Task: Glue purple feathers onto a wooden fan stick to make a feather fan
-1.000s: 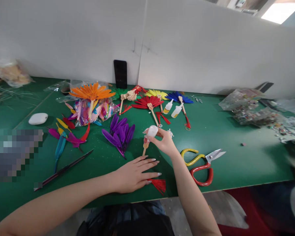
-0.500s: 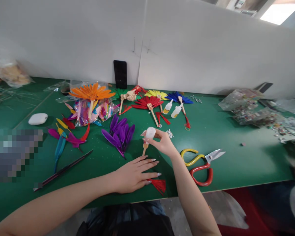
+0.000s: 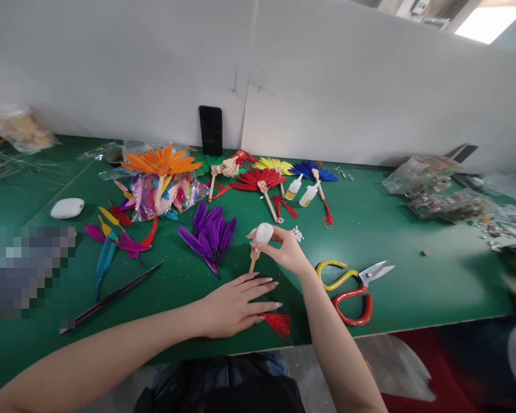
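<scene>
A rounded white plastic bottle (image 3: 264, 233) is held upended in the right hand (image 3: 286, 249), with the thumb and fingers clamped around it. It is kept above the far end of a flat, pale wooden stick handle (image 3: 253, 262) at the middle of the smooth green table (image 3: 356, 229); whether the handle is touched by the bottle's tip (hidden by the fingers) cannot be told. The left hand (image 3: 232, 307) is laid palm down with its fingers spread apart, and the near end of the handle is covered by it. From under its fingers a red thread tassel (image 3: 277, 325) is fanned out to the right.

A cluster of glossy purple feathers (image 3: 215, 242) is laid to the left of the handle. Just beside the far side of the right hand, small white beads (image 3: 297, 233) are heaped. To the right, metal scissors with 1 yellow and 1 red handle loop (image 3: 367, 278) are set down with their blades parted. Farther off, a red feather fan with a wooden handle (image 3: 258, 180) is placed to the left of 2 small white bottles with yellow labels (image 3: 308, 196).
</scene>
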Demonstrator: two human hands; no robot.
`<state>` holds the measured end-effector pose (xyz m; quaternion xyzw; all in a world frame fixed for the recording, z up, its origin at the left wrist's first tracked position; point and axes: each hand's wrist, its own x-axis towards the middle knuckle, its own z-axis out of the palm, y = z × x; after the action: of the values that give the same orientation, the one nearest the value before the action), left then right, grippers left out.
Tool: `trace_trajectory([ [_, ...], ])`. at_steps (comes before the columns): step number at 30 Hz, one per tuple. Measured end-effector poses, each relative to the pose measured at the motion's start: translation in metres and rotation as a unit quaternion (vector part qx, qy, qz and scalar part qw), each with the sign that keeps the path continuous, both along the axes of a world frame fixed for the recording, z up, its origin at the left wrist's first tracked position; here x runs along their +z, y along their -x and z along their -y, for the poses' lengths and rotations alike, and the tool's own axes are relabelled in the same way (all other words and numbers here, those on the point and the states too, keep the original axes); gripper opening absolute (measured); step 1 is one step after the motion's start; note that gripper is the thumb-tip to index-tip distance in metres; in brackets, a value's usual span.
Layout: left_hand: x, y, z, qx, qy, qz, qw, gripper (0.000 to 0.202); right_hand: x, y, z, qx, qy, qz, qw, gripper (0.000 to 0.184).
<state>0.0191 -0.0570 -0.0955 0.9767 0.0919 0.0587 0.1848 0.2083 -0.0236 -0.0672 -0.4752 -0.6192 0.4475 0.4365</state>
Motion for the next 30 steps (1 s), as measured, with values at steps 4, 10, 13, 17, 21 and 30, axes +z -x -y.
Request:
trace_trajectory([
  [4,0.0006,0.0001,-0.0006,0.002,0.005,0.008,1.0,0.041,0.0005,0.0011,0.0008,0.02,0.001,0.002,1.0,0.028],
  [10,0.0003,0.0,-0.0008,0.001,0.013,0.011,1.0,0.042,0.0034,0.0006,0.0011,0.011,-0.006,0.009,1.0,0.025],
  [13,0.0005,0.0,-0.0005,0.002,0.013,0.007,1.0,0.042,0.0026,0.0006,0.0011,0.01,-0.006,0.005,1.0,0.026],
  [17,0.0018,-0.0004,-0.0003,0.0,0.009,-0.002,1.0,0.042,0.0029,0.0007,0.0018,0.03,-0.002,0.01,1.0,0.025],
  [21,0.0015,-0.0006,-0.0004,0.0,0.006,-0.003,1.0,0.042,0.0046,0.0004,0.0022,0.017,-0.008,0.013,1.0,0.022],
  [30,-0.0002,0.0003,-0.0004,0.001,0.013,0.014,1.0,0.042,0.0032,0.0002,0.0022,0.017,-0.002,0.013,1.0,0.023],
])
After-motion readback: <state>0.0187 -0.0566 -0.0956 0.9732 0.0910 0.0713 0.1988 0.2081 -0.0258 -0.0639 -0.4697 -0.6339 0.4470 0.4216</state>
